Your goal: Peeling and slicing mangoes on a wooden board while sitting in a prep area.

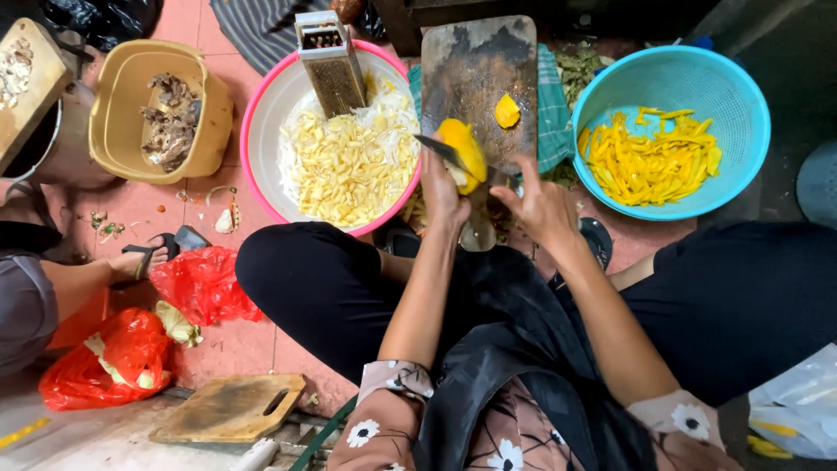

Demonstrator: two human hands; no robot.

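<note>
Floor [235, 344]: reddish-pink tiles with visible grout lines, scattered with small scraps and peelings at left. Lower left edge turns to a pale grey concrete strip [78, 440] with a yellow mark. Top of view dark, unlit; a striped grey mat [253, 26] lies on the tiles there. Right side: dark grey surface [798, 78] beyond the tiles. Light is soft, even, from above, no hard shadows. No walls or windows in view

Single head cam, steep top-down – close over lap, cutting board [478, 78] ahead
</note>
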